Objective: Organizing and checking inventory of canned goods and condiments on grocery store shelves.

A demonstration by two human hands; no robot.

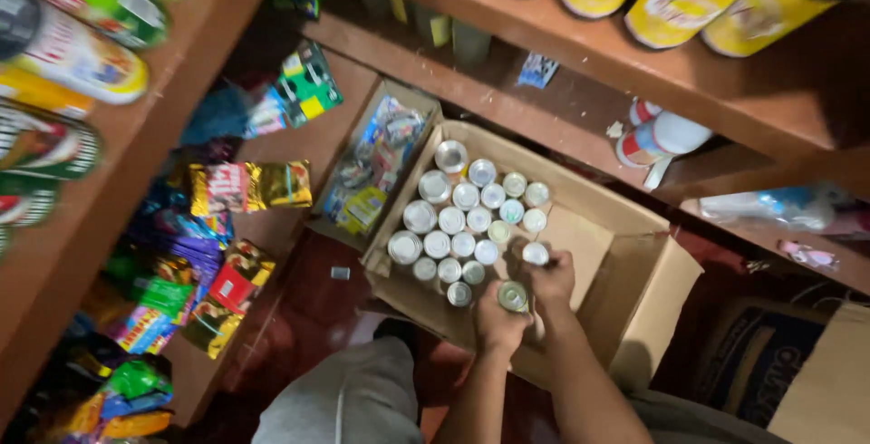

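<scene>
A small can (pixel 513 296) with a shiny round metal top is gripped by the left hand (pixel 497 319), fingers closed around its side, at the near edge of the cans inside the box (pixel 634 254). A second can (pixel 536 254) is clasped from above by the right hand (pixel 551 281), fingers curled over it. The box is of plain brown cardboard, flaps open, set on a dark red floor (pixel 313 313). About twenty cans (pixel 462 217) are stood upright in it in tight rows, all cylindrical with silvery lids; the right part of the box is bare cardboard. A narrower carton (pixel 381 168) of glossy packets is set just beside it. Crinkled foil snack packs (pixel 249 186) are laid on the wooden shelf at left, and five yellow-labelled bottles (pixel 671 0) are lined on the upper shelf
</scene>
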